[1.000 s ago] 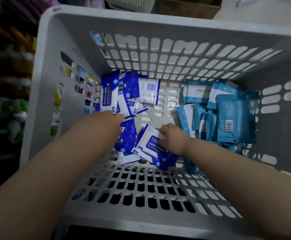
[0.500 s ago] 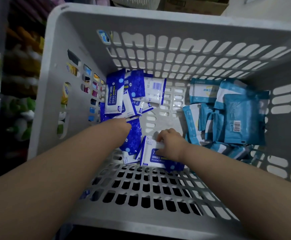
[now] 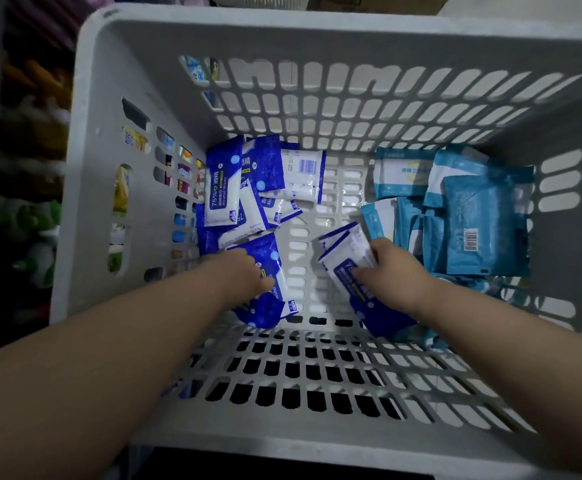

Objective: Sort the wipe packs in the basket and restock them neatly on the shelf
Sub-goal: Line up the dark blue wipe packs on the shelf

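Slanting far-left lengthwise, blue wipe pack (image 3: 374, 311) in right hand (image 3: 395, 271).

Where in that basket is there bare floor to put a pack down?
Only the middle strip of basket floor is bare, between the dark blue packs and the light blue packs. Both piles are crowded.

The left forearm (image 3: 116, 348) and right forearm (image 3: 511, 341) are bare, as are the left grip (image 3: 244, 275) and right grip (image 3: 395, 271)

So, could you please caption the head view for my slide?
Right hand grips dark blue wipe packs in a grey basket; left hand rests on another pack.
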Available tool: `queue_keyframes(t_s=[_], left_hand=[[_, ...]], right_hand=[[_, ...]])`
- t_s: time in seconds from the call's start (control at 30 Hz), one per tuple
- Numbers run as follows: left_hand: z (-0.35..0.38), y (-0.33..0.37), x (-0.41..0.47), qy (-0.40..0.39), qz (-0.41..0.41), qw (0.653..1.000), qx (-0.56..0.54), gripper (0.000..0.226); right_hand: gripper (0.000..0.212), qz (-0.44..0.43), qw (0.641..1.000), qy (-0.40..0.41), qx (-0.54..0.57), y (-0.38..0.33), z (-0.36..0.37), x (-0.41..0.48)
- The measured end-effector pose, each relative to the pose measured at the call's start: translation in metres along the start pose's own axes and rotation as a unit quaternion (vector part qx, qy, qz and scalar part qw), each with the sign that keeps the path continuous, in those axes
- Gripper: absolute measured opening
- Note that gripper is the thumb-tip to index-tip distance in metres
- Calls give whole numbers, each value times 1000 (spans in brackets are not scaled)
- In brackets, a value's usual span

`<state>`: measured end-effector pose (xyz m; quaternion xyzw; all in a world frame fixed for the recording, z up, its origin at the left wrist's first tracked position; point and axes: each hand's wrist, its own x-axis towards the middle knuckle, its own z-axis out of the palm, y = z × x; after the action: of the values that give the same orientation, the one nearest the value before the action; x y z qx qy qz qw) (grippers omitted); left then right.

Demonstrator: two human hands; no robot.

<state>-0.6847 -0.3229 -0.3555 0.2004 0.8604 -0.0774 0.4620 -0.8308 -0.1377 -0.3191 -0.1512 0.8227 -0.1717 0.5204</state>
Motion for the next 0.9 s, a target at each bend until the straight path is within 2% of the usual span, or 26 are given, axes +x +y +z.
queue_keyframes(t_s=[0.1, 0.17, 0.27, 0.47, 0.57, 0.63, 0.7, 0.73, 0.77, 0.8, 0.87, 0.9], left_hand=[[1, -5, 0, 61, 55, 996, 21, 38], [1, -4, 2, 147, 90, 983, 70, 35], [-1, -2, 5, 210, 84, 972, 63, 33], [4, 1, 12, 257, 33, 966, 26, 40], [4, 5, 14, 198, -4, 979, 47, 37], [4, 6, 15, 127, -14, 991, 49, 32], [-6, 4, 10, 108, -32, 994, 1, 33], [-10, 3, 7, 111, -61, 990, -70, 32], [-16, 1, 3, 129, -105, 969, -183, 31], [-20, 1, -1, 159, -151, 923, -316, 29], [-26, 0, -8, 212, -234, 795, -519, 33], [-28, -1, -11, 235, -266, 733, -580, 35]], right_hand=[[18, 27, 994, 17, 107, 1, -8, -2], [21, 44, 987, 15, 155, 2, -11, -5], [17, 58, 980, 14, 191, 3, -14, -9], [20, 71, 971, 11, 229, -1, -15, -20], [19, 63, 969, 22, 236, -4, -17, -25], [17, 56, 968, 32, 243, -7, -19, -29], [13, 45, 962, 43, 266, -9, -23, -34], [12, 38, 958, 51, 278, -9, -25, -36], [11, 31, 956, 60, 286, -9, -27, -39], [11, 25, 953, 70, 294, -10, -30, -42], [14, 20, 944, 87, 318, -10, -35, -47], [15, 19, 939, 93, 329, -9, -37, -49]])
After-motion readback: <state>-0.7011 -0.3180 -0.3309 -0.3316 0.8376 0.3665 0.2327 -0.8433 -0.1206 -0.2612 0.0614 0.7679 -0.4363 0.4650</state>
